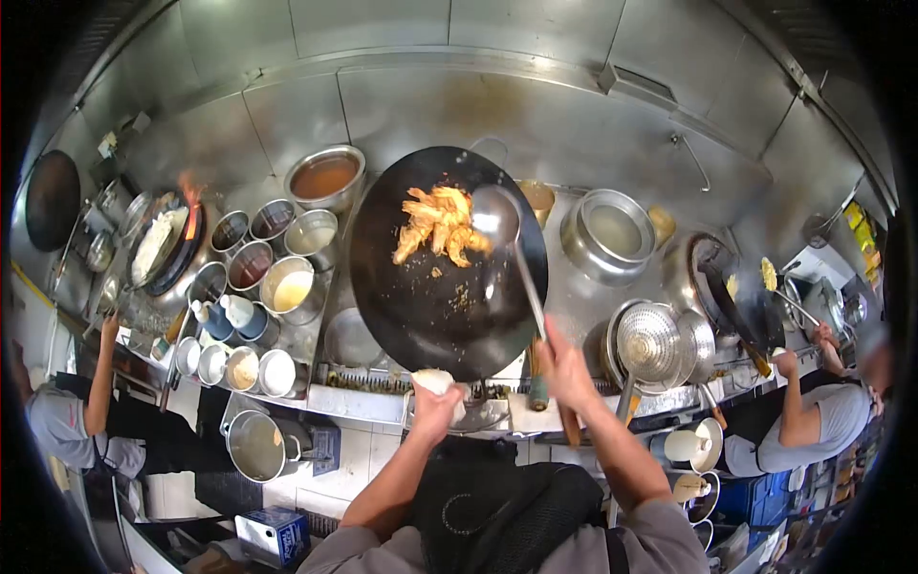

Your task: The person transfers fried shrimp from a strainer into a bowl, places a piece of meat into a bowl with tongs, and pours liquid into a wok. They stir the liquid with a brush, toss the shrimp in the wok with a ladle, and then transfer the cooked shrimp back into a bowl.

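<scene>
A large black wok (411, 306) is in front of me, with browned food pieces (442, 225) in its upper middle and small crumbs below them. My left hand (436, 409) is closed on a pale cloth (434, 382) at the wok's near edge. In my right hand (566, 368) is the handle of a long metal ladle (495, 214). The ladle's bowl is inside the wok, beside the food's right edge. Below my right hand, a green-handled tool (538, 390) lies at the stove's front edge.
Sauce pots (251, 264) and small seasoning bowls (277, 373) stand left. A steel pot (608, 235) and a perforated strainer (650, 342) are right. A large pot (256, 446) is low left. Co-workers stand at far left (65, 421) and far right (813, 421), beside other woks.
</scene>
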`<state>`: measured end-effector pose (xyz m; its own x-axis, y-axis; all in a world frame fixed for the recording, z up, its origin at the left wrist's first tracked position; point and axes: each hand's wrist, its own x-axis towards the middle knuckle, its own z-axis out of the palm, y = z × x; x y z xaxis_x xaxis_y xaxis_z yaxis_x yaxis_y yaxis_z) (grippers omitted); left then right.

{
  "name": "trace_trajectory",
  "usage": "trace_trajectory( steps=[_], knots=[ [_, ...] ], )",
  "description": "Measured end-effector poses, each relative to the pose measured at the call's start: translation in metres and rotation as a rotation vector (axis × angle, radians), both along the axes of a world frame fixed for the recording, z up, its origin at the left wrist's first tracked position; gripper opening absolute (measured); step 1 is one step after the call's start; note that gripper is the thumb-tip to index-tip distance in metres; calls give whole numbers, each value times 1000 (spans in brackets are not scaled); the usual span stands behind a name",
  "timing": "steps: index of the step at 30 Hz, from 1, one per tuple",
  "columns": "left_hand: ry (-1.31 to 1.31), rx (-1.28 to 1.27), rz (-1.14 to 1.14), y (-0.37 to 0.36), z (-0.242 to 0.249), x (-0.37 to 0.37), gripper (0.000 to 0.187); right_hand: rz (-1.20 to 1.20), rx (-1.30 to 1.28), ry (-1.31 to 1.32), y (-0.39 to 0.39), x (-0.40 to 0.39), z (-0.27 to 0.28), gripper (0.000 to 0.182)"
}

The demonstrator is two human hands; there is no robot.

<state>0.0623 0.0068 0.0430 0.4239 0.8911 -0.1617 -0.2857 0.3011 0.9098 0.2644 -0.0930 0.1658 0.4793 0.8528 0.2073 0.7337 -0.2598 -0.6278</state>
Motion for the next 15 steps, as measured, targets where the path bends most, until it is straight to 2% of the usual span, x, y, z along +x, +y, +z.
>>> trace_trajectory(
  steps=[2, 3, 5, 6, 7, 10, 11, 13, 14, 15],
  knots=[
    [34, 39, 29, -2, -3, -4, 48, -97, -157, 921, -4, -25, 16, 56],
    [9, -45, -23, 0, -1, -8, 46, -38, -109, 1155, -2, -32, 17, 60],
    [-77, -185, -82, -1, 17, -10, 41, -70, -141, 1383, 11, -35, 16, 46],
    [-50, -266, -115, -2, 23, -16, 32, -74, -134, 1522, 15, -34, 12, 41],
    [-17, -334, -144, -3, 24, -20, 25, -65, -151, 1692, 19, -29, 3, 25],
    [-31, -502, -200, -14, 32, -28, 14, -6, -121, 1956, 17, -26, -17, 15],
    [-82, -589, -224, -14, 34, -28, 9, -7, -127, 1957, 18, -23, -17, 15],
    [-158, -664, -194, 9, 7, -8, 10, -32, -111, 1968, 13, -24, -16, 13],
    [-229, -727, -171, 21, -3, 0, 10, -101, -94, 1881, 15, -28, -9, 11],
    [-196, -736, -151, 26, 1, 4, 9, -56, -109, 1861, 8, -32, -8, 12]
  ],
)
